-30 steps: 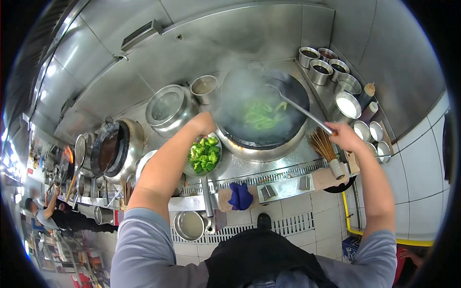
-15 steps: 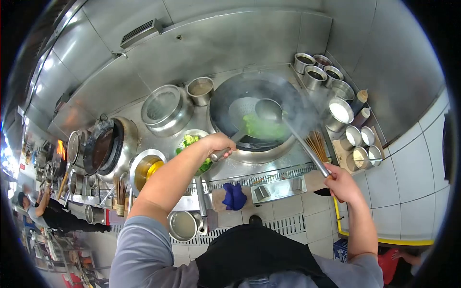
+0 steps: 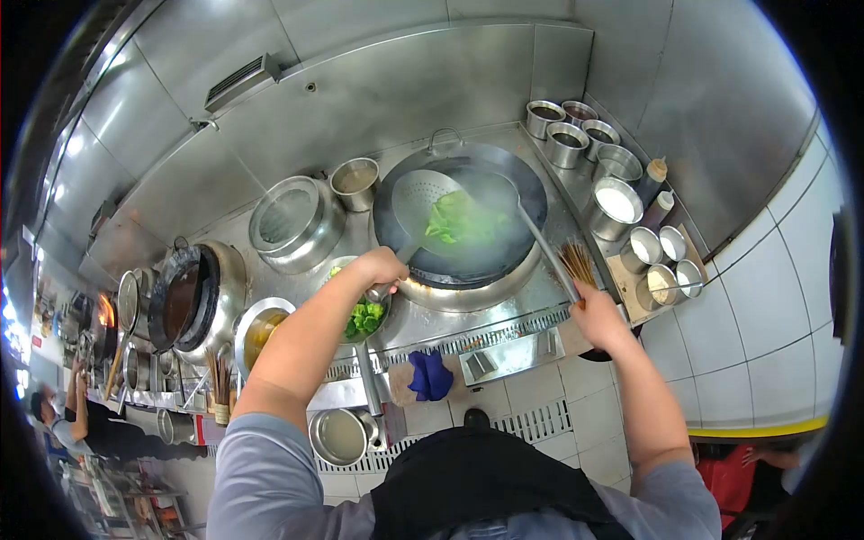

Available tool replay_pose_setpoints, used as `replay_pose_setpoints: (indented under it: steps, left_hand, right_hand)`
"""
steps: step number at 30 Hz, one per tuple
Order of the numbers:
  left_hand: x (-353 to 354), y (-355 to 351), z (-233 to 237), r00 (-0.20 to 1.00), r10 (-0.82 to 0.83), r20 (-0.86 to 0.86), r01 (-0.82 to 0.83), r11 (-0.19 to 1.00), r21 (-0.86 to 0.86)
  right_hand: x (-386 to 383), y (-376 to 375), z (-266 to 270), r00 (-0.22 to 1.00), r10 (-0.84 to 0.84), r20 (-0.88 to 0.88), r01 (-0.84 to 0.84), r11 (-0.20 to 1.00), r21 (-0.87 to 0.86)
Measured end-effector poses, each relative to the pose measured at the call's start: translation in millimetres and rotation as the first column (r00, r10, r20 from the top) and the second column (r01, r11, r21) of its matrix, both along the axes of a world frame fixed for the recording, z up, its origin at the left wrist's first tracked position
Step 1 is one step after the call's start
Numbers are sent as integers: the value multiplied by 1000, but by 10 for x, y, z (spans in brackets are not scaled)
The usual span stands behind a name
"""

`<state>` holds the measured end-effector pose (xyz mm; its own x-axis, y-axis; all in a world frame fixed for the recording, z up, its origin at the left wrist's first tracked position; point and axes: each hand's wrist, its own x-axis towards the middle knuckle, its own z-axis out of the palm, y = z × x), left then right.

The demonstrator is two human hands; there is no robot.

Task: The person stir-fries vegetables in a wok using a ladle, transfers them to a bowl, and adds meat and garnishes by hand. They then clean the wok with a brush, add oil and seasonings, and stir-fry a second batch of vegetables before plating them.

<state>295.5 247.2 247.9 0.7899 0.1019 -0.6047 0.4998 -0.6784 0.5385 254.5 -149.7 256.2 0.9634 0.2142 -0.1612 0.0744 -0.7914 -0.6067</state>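
My left hand point(image 3: 382, 269) is closed round the handle of a perforated skimmer point(image 3: 421, 193), whose bowl is over the left part of a big black wok point(image 3: 533, 184). Bright green vegetable pieces point(image 3: 461, 220) lie at the skimmer's right side, blurred by steam. My right hand point(image 3: 596, 317) grips the long handle of a ladle point(image 3: 547, 247); its bowl reaches into the wok and is mostly lost in the steam. Below my left forearm, a second strainer point(image 3: 365, 373) holds broccoli point(image 3: 364, 319), partly covered by the arm.
Sauce pots point(image 3: 567, 144), a white-filled pot point(image 3: 617, 202) and squeeze bottles point(image 3: 652, 180) stand at right. A bamboo brush point(image 3: 577, 262) lies near my right hand. To the left are a lidded pot point(image 3: 292, 220) and an oil bowl point(image 3: 261, 328). Another person point(image 3: 81, 418) works at far left.
The ladle bowl has gone from above the skimmer down into the steam at the wok's right. More of the skimmer and greens shows. My right hand has shifted left and up in view.
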Motion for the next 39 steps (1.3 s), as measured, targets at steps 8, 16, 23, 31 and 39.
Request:
replay_pose_setpoints:
  steps: [8,16,23,31,39]
  left_hand:
    - [-153,-259,-156,970,122,-210,-208,865,-457]
    - [-451,-450,-88,954,90,-287,-286,569,-771]
    - [-559,-402,359,977,194,89,-46,601,-798]
    - [-488,-548,-126,919,305,-249,-367,435,-822]
    - [-757,-698,-39,949,245,200,-8,649,-760]
  right_hand:
    - [-645,218,-85,901,-24,-434,256,836,485]
    - [-678,-107,209,971,-44,235,10,989,146]
    - [-423,-129,789,975,-18,-222,203,484,851]
    - [-378,303,807,971,-237,31,170,775,609]
    - [-243,19,691,917,291,-273,240,145,960]
